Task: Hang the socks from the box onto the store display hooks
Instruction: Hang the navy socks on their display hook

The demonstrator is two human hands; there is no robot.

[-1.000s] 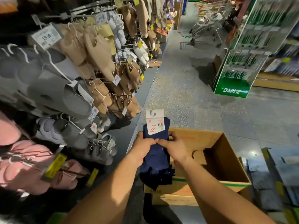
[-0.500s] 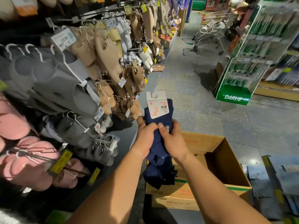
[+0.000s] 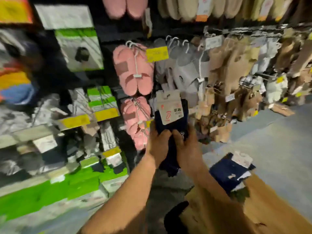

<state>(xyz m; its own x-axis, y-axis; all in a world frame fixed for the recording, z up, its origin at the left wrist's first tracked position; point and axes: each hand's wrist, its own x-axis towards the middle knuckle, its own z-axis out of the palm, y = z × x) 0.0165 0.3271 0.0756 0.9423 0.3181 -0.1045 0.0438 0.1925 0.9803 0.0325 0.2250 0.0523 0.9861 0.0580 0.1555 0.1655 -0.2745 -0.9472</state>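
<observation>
A bundle of navy socks with a white header card stands upright in front of the display wall. My left hand grips its lower left side and my right hand grips its lower right side. More navy socks with a white card lie on the edge of the brown cardboard box at the lower right. The picture is blurred.
Pink slippers hang on the wall just left of the held socks, grey slippers and tan slippers to the right. Shelves with green and white packs fill the left. Grey floor lies at the right.
The view has swung left from the aisle to the display wall. Both hands have lifted the sock bundle away from the box and up toward the hanging slippers.
</observation>
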